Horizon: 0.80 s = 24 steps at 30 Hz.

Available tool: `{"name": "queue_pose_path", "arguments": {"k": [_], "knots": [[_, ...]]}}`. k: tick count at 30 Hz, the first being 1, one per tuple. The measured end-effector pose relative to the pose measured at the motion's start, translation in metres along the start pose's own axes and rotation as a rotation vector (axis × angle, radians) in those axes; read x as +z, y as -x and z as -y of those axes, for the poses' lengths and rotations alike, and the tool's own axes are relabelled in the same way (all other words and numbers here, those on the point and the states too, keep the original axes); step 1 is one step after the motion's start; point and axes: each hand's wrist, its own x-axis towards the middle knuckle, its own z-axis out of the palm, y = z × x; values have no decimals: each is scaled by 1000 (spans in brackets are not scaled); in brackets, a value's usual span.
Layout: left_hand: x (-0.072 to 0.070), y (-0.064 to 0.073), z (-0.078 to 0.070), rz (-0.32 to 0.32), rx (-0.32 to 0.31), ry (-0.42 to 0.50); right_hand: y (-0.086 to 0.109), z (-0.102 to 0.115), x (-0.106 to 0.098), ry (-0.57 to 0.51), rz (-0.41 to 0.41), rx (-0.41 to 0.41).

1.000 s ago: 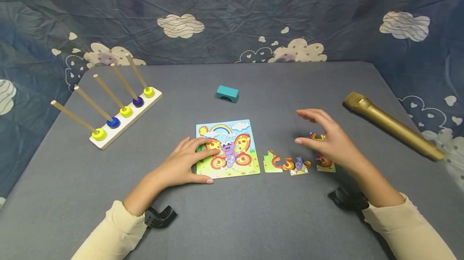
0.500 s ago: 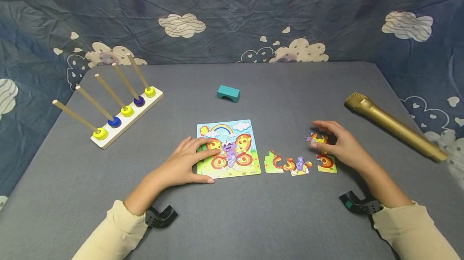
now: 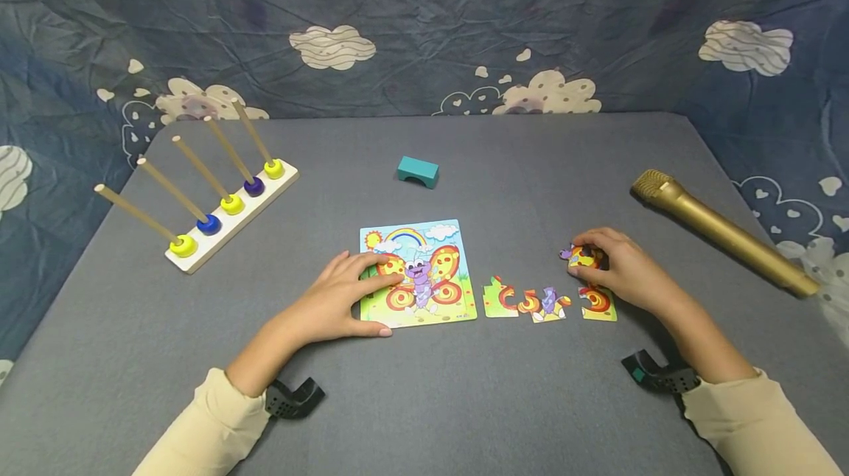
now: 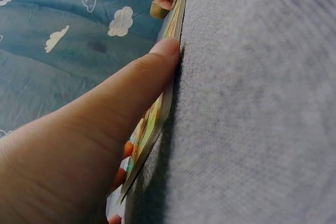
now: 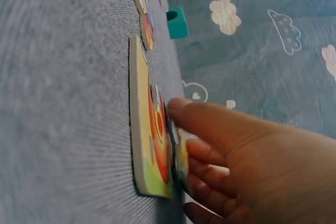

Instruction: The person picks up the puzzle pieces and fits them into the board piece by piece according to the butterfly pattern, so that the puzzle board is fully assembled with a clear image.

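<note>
A butterfly picture puzzle (image 3: 438, 306) lies flat in the middle of the table. My left hand (image 3: 332, 299) rests on its left side, with the fingers spread over the picture and the thumb along the front edge. My right hand (image 3: 623, 266) pinches a yellow and red puzzle piece (image 3: 582, 258) with a purple tab between thumb and fingers. Just in front of it lies a corner puzzle piece (image 3: 600, 305) with a red swirl, standing large in the right wrist view. Between the picture and that corner lie a green and red puzzle piece (image 3: 496, 301) and joined purple pieces (image 3: 549, 305).
On the left stands a peg stacker (image 3: 232, 229) with five tall pegs replaced by several rods carrying yellow and blue rings. A teal arch block (image 3: 418, 171) sits beyond the puzzle. To the far right lies a gold microphone (image 3: 723, 231). Patterned cloth (image 3: 458, 12) hangs behind the table.
My right hand has come down and right onto the yellow and red puzzle piece, its fingers closing on it. The corner piece has shifted slightly toward me. My left hand has stayed put.
</note>
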Motion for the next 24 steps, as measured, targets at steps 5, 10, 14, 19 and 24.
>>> {"name": "queue_pose_path", "arguments": {"k": [5, 10, 14, 19, 24], "knots": [[-1, -3, -5, -26, 7, -58, -5, 22, -5, 7, -33, -52], [-1, -14, -13, -41, 33, -75, -17, 55, 3, -53, -80, -191], [0, -19, -18, -19, 22, -52, -28, 83, 18, -109, -54, -269], [2, -21, -17, -27, 36, -54, -40, 110, 38, -154, 15, -293], [6, -21, -16, -41, 60, -65, -52, 121, 59, -153, 55, -294]]}}
